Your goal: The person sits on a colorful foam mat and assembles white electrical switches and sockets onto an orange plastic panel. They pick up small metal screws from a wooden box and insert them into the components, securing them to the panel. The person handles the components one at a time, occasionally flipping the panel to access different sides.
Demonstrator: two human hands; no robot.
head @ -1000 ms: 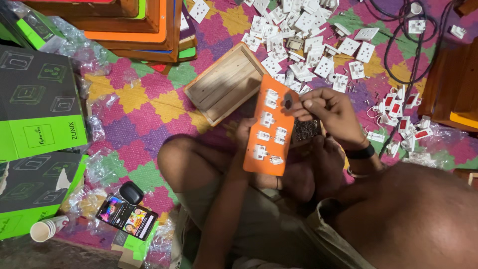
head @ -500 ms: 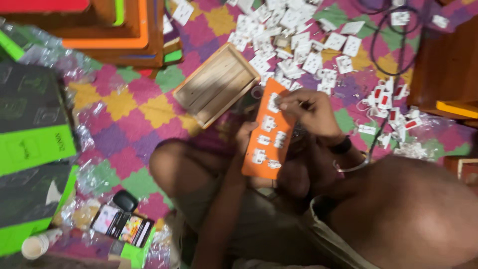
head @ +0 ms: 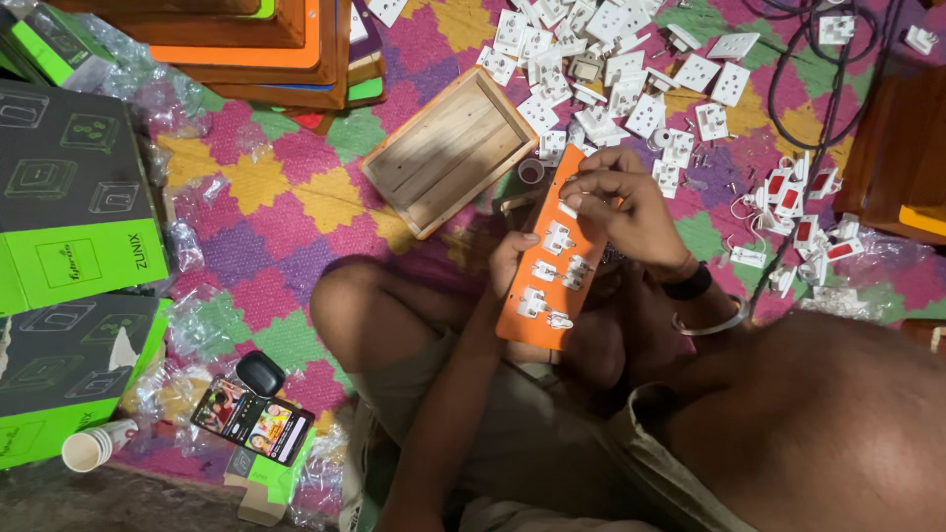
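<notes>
I sit cross-legged on a patterned mat and hold an orange panel (head: 548, 307) upright over my lap. My left hand (head: 509, 264) grips the panel's left edge from behind. My right hand (head: 621, 202) rests at the panel's top end, fingertips pinched on a small white part there. Several white switch and socket pieces (head: 558, 271) are set into the panel's face.
An open shallow wooden box (head: 448, 148) lies just beyond the panel. A heap of white switch parts (head: 611, 79) covers the mat behind it, red-and-white ones (head: 803, 212) to the right. Green-and-black cartons (head: 74, 212) stand left, stacked wooden frames (head: 256, 44) top left, black cable (head: 823, 89) top right.
My right hand has slid up from the panel's middle to its top end. The panel stays in my left hand, tilted slightly more upright.
</notes>
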